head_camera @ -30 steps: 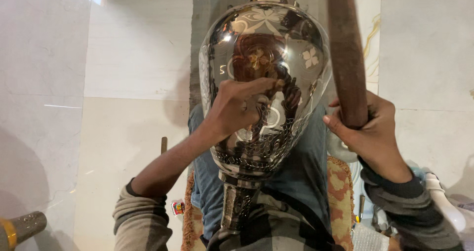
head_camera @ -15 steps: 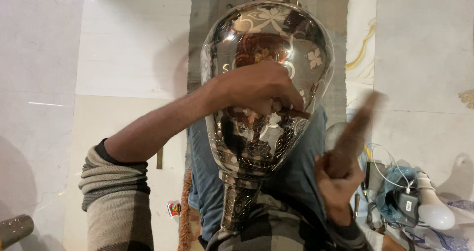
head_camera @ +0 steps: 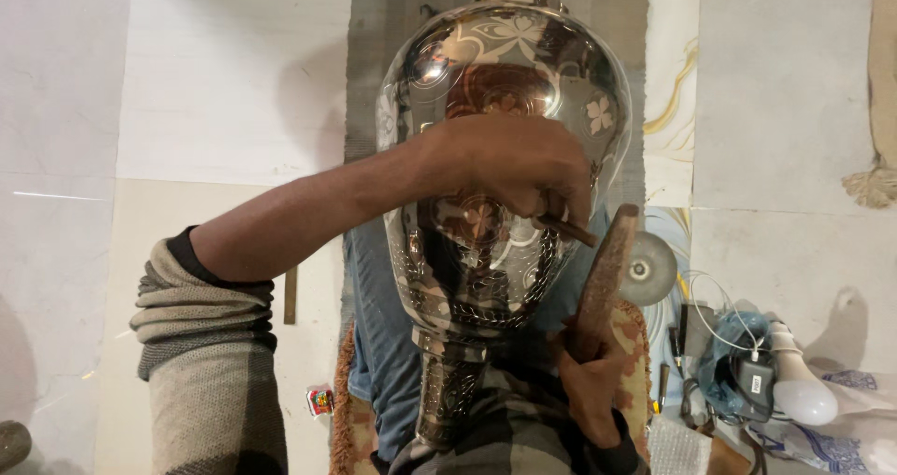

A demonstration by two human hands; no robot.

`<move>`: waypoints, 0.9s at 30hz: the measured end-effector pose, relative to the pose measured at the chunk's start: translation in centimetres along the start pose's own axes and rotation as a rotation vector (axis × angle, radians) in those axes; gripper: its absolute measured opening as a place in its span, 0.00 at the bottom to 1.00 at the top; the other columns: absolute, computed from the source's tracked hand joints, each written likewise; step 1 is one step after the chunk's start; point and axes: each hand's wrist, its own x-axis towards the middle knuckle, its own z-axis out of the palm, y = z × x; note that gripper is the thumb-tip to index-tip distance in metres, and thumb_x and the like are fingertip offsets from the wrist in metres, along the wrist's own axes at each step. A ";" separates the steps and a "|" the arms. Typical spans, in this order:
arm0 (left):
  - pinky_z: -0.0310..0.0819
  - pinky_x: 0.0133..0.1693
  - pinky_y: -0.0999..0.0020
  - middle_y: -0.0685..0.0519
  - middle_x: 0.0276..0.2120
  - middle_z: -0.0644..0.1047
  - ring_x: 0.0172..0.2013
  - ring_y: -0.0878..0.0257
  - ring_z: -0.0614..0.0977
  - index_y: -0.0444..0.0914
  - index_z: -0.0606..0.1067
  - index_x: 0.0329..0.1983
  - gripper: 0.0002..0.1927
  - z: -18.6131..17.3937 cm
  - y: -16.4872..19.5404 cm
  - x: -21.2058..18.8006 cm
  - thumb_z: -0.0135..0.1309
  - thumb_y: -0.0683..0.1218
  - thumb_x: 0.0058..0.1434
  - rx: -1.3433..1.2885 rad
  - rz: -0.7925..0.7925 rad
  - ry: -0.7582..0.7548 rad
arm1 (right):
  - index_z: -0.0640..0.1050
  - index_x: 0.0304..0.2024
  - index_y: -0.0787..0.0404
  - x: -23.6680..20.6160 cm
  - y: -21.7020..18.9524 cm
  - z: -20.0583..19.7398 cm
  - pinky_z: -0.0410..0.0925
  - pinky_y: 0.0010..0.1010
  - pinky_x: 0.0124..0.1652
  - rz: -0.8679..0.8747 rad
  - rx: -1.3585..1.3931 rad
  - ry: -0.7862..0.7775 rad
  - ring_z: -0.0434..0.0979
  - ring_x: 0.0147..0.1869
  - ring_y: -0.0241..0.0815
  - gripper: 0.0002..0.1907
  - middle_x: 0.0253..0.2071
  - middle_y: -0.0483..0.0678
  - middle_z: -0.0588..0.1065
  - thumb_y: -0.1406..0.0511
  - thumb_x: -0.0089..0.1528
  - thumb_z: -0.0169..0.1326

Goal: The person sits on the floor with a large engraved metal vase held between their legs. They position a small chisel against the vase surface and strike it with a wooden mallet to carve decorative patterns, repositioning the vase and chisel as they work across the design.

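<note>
My left hand (head_camera: pixel 509 171) pinches thin brown chisel (head_camera: pixel 567 231) against shiny engraved silver metal vase (head_camera: pixel 495 251). Right hand (head_camera: pixel 593 391) at 5 o'clock grips wooden mallet (head_camera: pixel 605 274). Floral engraving covers much of belly; bare patches left.

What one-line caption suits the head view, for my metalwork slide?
Left hand sets a thin punch on an engraved metal vase; right hand grips a wooden mallet.

right hand (head_camera: pixel 593 382): dropped low, mallet (head_camera: pixel 603 279) head now beside chisel (head_camera: pixel 565 229) | left hand (head_camera: pixel 509 171): shifted higher on vase (head_camera: pixel 505 92)
</note>
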 end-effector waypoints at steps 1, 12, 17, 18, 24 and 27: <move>0.71 0.30 0.54 0.51 0.30 0.84 0.31 0.55 0.85 0.45 0.85 0.40 0.20 -0.1 0.0 0.3 0.58 0.35 0.45 0.030 -0.021 -0.049 | 0.79 0.43 0.66 -0.1 0.0 -0.1 0.69 0.28 0.40 -0.007 -0.016 0.017 0.77 0.38 0.34 0.15 0.34 0.45 0.78 0.72 0.54 0.66; 0.65 0.23 0.53 0.55 0.20 0.80 0.22 0.58 0.81 0.45 0.84 0.32 0.12 -1.1 0.1 1.3 0.63 0.42 0.42 -0.088 0.013 -0.213 | 0.78 0.41 0.63 0.7 1.1 1.0 0.69 0.25 0.40 -0.240 0.065 0.239 0.74 0.38 0.31 0.11 0.33 0.43 0.75 0.72 0.59 0.66; 0.64 0.25 0.50 0.51 0.22 0.80 0.24 0.53 0.79 0.44 0.85 0.33 0.12 -0.8 0.1 0.3 0.59 0.39 0.46 0.013 0.040 -0.108 | 0.74 0.39 0.66 1.9 1.1 0.1 0.66 0.28 0.36 -0.379 -0.337 0.203 0.71 0.35 0.35 0.17 0.30 0.46 0.71 0.74 0.50 0.66; 0.65 0.25 0.50 0.52 0.22 0.80 0.24 0.54 0.80 0.44 0.84 0.33 0.13 -0.6 0.1 0.0 0.58 0.38 0.46 0.009 0.006 -0.086 | 0.75 0.40 0.66 1.9 0.8 -0.1 0.67 0.28 0.38 -0.440 -0.262 0.221 0.73 0.37 0.34 0.15 0.32 0.45 0.73 0.74 0.53 0.66; 0.68 0.26 0.50 0.51 0.26 0.82 0.27 0.52 0.82 0.44 0.85 0.37 0.18 0.0 0.4 -1.2 0.57 0.35 0.43 0.047 -0.031 0.086 | 0.76 0.37 0.66 0.9 -3.0 -0.4 0.67 0.25 0.33 -0.276 -0.072 0.143 0.73 0.34 0.31 0.11 0.30 0.43 0.75 0.75 0.53 0.63; 0.70 0.27 0.52 0.50 0.27 0.82 0.27 0.52 0.83 0.45 0.85 0.41 0.22 0.3 0.4 -2.2 0.58 0.34 0.43 0.065 -0.057 0.231 | 0.77 0.34 0.66 1.5 -5.1 -1.1 0.65 0.25 0.31 -0.216 0.054 0.125 0.71 0.29 0.30 0.07 0.28 0.42 0.74 0.73 0.56 0.63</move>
